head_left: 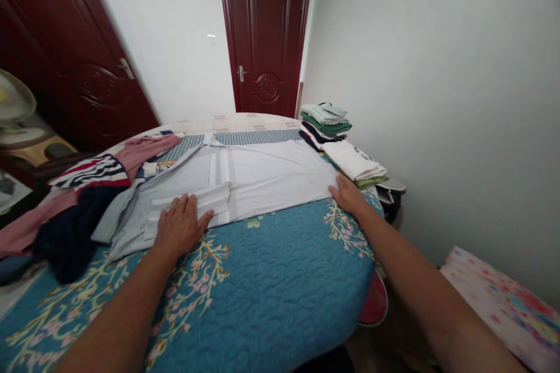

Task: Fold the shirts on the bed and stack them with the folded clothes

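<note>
A light grey-and-white striped shirt (275, 172) lies spread out sideways across the middle of the table, its collar end to the left and its hem to the right. One side is partly folded over near the middle. My left hand (181, 227) rests flat on the shirt's near left part, fingers stretched and thumb out to the side. At the hem's near right corner, my right hand (350, 192) has its fingers and thumb closed on the edge of the cloth; the fingertips are partly hidden.
A blue quilted cloth (271, 280) with flower branches covers the table. Folded clothes (326, 119) are stacked at the far right, with a folded white garment (354, 160) in front. Loose clothes (100, 180) lie heaped at left. A red round stool (375, 303) and a floral box (503, 303) stand lower right.
</note>
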Action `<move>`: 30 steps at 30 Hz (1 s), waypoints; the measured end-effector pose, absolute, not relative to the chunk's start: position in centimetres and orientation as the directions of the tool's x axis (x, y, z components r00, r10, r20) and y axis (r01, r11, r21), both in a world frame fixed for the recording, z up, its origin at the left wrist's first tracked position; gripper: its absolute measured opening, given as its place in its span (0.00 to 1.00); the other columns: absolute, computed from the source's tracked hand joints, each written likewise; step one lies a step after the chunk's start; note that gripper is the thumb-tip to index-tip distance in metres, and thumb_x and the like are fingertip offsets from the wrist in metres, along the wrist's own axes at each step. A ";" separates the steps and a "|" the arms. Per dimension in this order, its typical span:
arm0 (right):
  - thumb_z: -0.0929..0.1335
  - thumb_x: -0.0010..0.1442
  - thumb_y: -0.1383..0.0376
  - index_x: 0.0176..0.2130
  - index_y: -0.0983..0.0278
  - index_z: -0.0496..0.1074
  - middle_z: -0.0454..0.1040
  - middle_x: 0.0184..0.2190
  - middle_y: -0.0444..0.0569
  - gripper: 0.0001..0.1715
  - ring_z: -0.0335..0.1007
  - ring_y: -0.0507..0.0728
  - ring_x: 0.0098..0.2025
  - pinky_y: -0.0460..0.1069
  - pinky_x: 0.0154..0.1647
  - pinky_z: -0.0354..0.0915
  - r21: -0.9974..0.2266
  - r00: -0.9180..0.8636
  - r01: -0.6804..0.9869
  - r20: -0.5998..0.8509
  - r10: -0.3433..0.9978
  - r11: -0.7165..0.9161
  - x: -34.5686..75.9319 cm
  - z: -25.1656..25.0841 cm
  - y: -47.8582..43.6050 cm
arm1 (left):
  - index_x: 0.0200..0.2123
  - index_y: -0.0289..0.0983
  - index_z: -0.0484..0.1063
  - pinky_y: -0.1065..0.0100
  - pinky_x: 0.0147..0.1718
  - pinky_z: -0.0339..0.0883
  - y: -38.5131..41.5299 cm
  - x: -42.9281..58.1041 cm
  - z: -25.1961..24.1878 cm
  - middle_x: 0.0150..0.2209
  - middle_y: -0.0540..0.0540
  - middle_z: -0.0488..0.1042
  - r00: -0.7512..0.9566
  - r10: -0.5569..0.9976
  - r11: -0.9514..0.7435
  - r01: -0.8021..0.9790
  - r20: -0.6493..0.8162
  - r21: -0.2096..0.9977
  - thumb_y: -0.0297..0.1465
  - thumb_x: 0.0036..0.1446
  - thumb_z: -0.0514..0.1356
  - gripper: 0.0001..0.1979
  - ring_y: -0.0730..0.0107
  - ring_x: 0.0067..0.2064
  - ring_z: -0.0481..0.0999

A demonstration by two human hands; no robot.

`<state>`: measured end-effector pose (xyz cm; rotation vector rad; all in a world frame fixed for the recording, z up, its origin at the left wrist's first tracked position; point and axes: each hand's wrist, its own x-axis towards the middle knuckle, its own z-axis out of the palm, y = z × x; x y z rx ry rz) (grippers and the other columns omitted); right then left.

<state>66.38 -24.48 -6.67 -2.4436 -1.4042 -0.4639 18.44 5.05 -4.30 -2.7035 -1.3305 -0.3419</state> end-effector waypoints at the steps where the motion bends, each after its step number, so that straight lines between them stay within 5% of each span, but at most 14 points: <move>1: 0.59 0.73 0.54 0.66 0.80 0.68 0.69 0.67 0.72 0.37 0.64 0.69 0.71 0.61 0.75 0.58 -0.100 0.480 0.868 0.423 0.768 -0.487 66.3 -6.6 -25.0 | 0.72 0.24 0.61 0.38 0.68 0.58 4.7 17.8 -4.3 0.74 0.24 0.60 0.571 0.781 -0.591 0.807 0.253 0.002 0.50 0.72 0.44 0.41 0.35 0.74 0.59; 8: 0.63 0.59 0.67 0.57 0.69 0.78 0.80 0.56 0.63 0.30 0.76 0.67 0.59 0.60 0.65 0.69 -0.173 0.497 0.861 0.485 0.720 -0.478 66.5 -6.8 -29.4 | 0.66 0.28 0.70 0.49 0.67 0.64 0.2 11.1 -3.2 0.67 0.27 0.71 0.590 0.764 -0.600 0.799 0.260 -0.048 0.37 0.73 0.49 0.27 0.46 0.68 0.71; 19: 0.60 0.68 0.71 0.51 0.62 0.81 0.77 0.58 0.65 0.23 0.75 0.71 0.57 0.61 0.50 0.72 0.284 0.306 0.879 0.276 0.911 -0.382 66.9 -4.4 -31.1 | 0.59 0.39 0.77 0.54 0.57 0.70 -1.1 6.1 -0.6 0.54 0.35 0.81 0.617 0.715 -0.614 0.779 0.330 -0.125 0.25 0.69 0.55 0.20 0.51 0.57 0.80; 24: 0.61 0.70 0.71 0.46 0.65 0.80 0.79 0.50 0.63 0.18 0.74 0.67 0.54 0.58 0.51 0.72 0.348 0.294 0.866 0.226 0.929 -0.359 67.4 -3.6 -29.8 | 0.54 0.38 0.79 0.55 0.50 0.70 0.4 7.2 0.0 0.47 0.36 0.83 0.615 0.732 -0.584 0.788 0.294 -0.193 0.25 0.69 0.54 0.17 0.50 0.52 0.82; 30: 0.61 0.70 0.73 0.52 0.67 0.79 0.80 0.51 0.64 0.21 0.75 0.69 0.53 0.58 0.48 0.73 0.343 0.239 0.880 0.278 0.931 -0.328 68.3 -4.0 -29.6 | 0.57 0.35 0.78 0.53 0.50 0.70 1.2 7.2 -0.5 0.48 0.35 0.83 0.625 0.723 -0.581 0.781 0.294 -0.230 0.27 0.71 0.53 0.18 0.48 0.52 0.81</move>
